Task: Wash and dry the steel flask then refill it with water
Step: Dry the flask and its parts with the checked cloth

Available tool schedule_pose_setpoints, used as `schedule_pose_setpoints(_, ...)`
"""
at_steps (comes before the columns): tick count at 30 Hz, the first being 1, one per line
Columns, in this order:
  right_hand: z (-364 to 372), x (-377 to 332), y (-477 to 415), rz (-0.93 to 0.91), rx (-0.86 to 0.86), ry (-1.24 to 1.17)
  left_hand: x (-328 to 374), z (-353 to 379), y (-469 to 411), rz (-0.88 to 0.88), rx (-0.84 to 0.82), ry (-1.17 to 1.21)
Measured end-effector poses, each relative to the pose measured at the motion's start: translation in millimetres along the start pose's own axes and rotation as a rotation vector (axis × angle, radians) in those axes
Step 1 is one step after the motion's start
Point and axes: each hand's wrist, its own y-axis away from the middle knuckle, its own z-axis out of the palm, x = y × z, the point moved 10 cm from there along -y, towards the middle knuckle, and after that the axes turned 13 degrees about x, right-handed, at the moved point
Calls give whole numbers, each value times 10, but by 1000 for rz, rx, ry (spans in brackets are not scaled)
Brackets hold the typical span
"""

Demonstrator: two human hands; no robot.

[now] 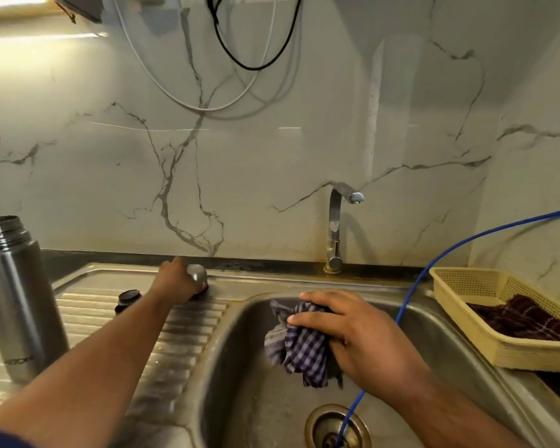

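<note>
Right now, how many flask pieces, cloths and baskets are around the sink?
Flask pieces: 3 (tall steel flask body, rounded steel cap, small dark stopper)
Cloths: 2 (blue checked cloth, dark maroon cloth)
Baskets: 1 (yellow plastic basket)
Total: 6

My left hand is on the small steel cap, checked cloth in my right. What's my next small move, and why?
Probably lift the small steel cap with the left hand and bring it to the blue checked cloth: the right hand grips it over the steel sink basin, and the cap sits on the drainboard.
</note>
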Motion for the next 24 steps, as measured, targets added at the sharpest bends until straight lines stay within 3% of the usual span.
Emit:
schedule_pose_setpoints(5, -79, 138, -10, 100, 12, -16, 628, -270, 609, 75, 25, 288)
schedule_pose_setpoints(9, -143, 425, 57, 339, 47, -37, 1136, -241, 1267, 116, -202, 486)
schedule_pose_setpoints(14, -510, 729, 123, 595, 284, -20, 1563, 23, 1971, 136, -530, 665)
schedule_pose_setpoints(16, -539, 612, 73, 536, 298, -54, 1717, 86, 2157, 101, -605, 849)
schedule_pose_setpoints(20, -216, 237, -1, 305, 77, -184, 1912, 109, 2254, 16, -722, 1192)
schedule_pose_setpoints(24, -69, 151, 16, 201, -48, -255, 1727, 98, 2141, -59, -721, 1321)
